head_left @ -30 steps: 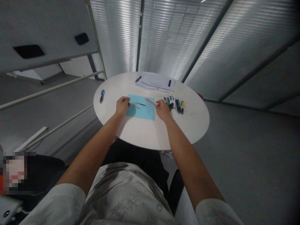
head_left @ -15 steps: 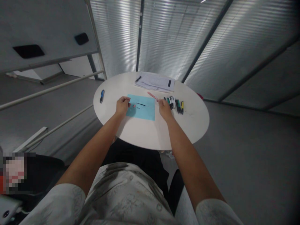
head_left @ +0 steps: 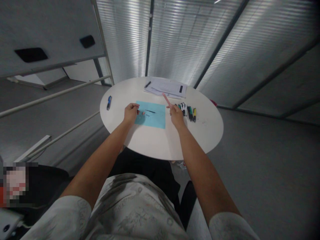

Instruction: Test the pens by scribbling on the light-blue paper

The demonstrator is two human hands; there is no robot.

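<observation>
My right hand point(head_left: 177, 116) is closed on one end of a slim pink stick point(head_left: 166, 98), whose free end points up and away to the left. Beyond my left hand's fingertips lies a light blue sheet point(head_left: 157, 121), partly under that hand. My left hand point(head_left: 130, 114) is curled at the sheet's left edge, with a small reddish bit showing at its fingers; what it grips is too small to name. On the sheet are a thin dark stick-like thing point(head_left: 150, 111), a small pinkish piece point(head_left: 143, 113) and a tiny dark piece point(head_left: 147, 115).
Several markers point(head_left: 190, 114) lie right of my right hand on the round white table point(head_left: 155, 143). White papers point(head_left: 165, 87) with a dark pen point(head_left: 147, 84) are at the back. A blue pen point(head_left: 109, 102) lies far left. A metal rail point(head_left: 62, 90) runs beside the table.
The pink stick has swung steeper, its free end moving away from me and slightly right. My left hand has stayed almost in place.
</observation>
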